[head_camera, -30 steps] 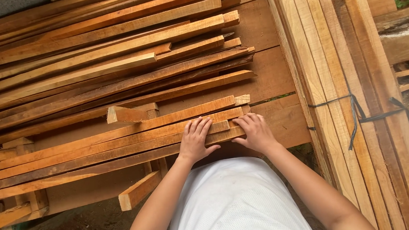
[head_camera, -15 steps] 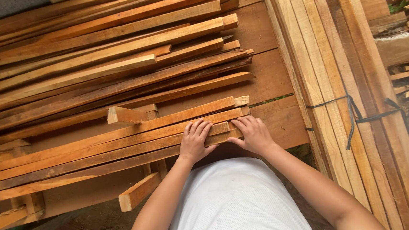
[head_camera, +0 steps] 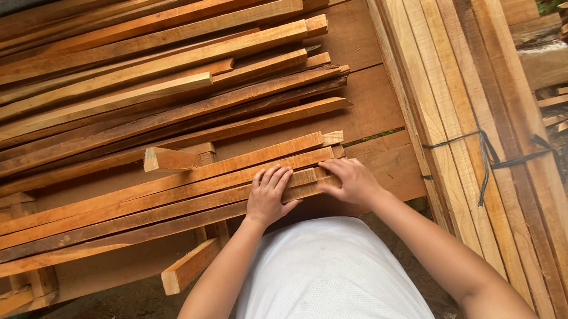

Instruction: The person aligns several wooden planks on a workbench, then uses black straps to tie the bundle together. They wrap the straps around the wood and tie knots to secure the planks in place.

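- Your left hand [head_camera: 268, 197] is lying flat, fingers together and stretched out, palm down on the near stack of long reddish-brown sawn wooden slats [head_camera: 134, 206]. It's pressing on top, not wrapped around anything.
- Your right hand [head_camera: 349, 183] sits just beside it at the slats' cut ends, fingers curled over the end of the stack, thumb side toward your left hand. Looks like a loose grip on the ends, but I can't tell how much it's actually clamping.
- So the slats are right under both sets of fingers, running away past your left fingertips, lying on a broad dark wooden platform [head_camera: 373, 106].
- Just beyond your left fingertips there's a short pale wood offcut block [head_camera: 167, 159] sitting on the platform.
- Back toward your left wrist, a short chunky wooden block [head_camera: 190, 266] sticks out below the slats.
- Further past the fingertips: a big loose pile of long mixed-tone timber strips [head_camera: 144, 69].
- Out past your right hand: a tall pale bundle of planks tied with dark cord [head_camera: 466, 100].
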